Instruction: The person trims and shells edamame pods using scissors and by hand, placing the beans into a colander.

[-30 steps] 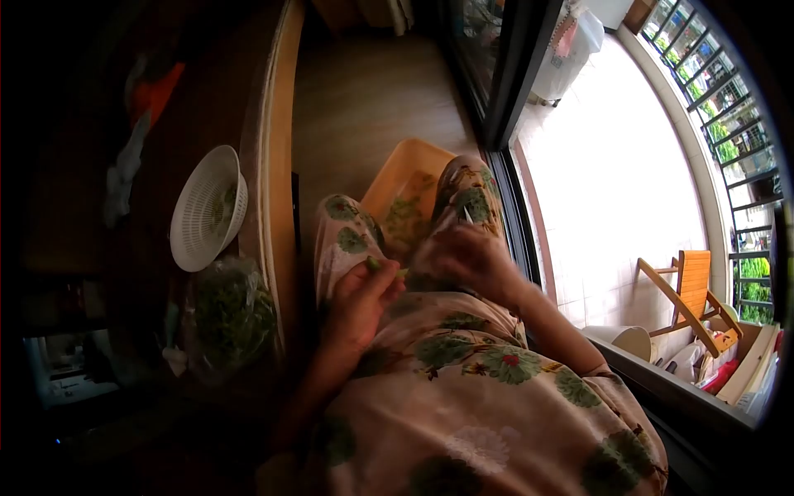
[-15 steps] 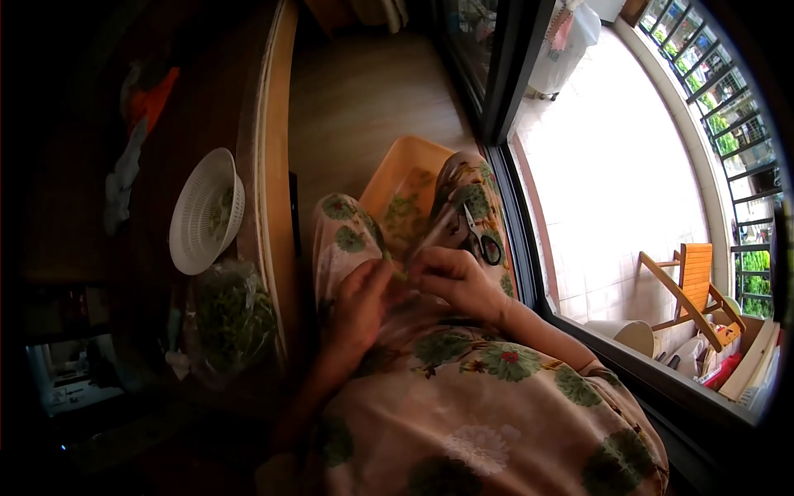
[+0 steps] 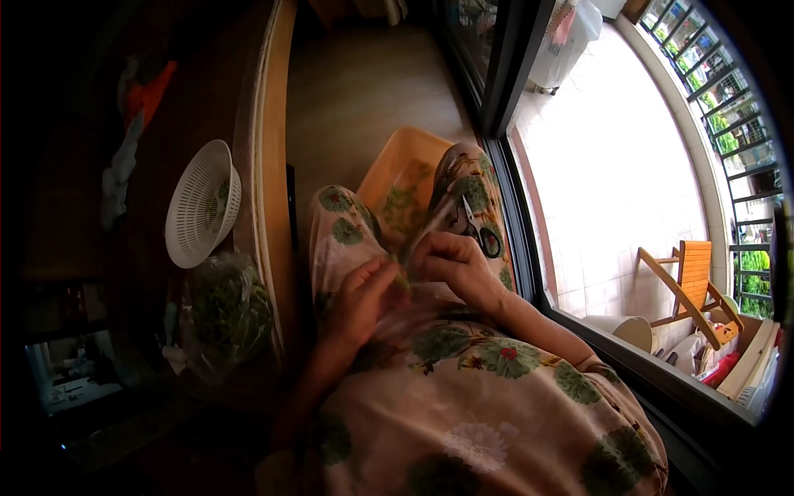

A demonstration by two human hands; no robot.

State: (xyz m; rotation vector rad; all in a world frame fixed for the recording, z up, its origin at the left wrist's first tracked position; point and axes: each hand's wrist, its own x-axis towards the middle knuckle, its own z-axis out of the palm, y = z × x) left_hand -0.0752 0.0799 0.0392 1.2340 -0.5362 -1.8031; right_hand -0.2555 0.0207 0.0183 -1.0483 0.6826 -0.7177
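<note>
Above my lap, my left hand (image 3: 362, 296) is closed, and a small green vegetable piece (image 3: 403, 282) shows at its fingertips. Just to its right, my right hand (image 3: 453, 266) has its fingers curled and pinched together. Whatever sits in that pinch is too small to make out. A pair of scissors (image 3: 488, 241) with dark handles lies on my right knee, blades pointing away from me. Beyond my hands, an orange plastic basin (image 3: 382, 172) with green pieces in it stands between my knees.
On the dark table to the left, a white colander (image 3: 192, 217) leans, holding some greens. A clear plastic bag of green vegetables (image 3: 233, 310) lies nearer. To the right are a sliding door frame (image 3: 523, 219) and a folded wooden chair (image 3: 695, 281) on a bright balcony.
My hands have drawn slightly apart, the right one shifting a little upward. The green piece now shows beside my left fingertips. The view has tilted slightly.
</note>
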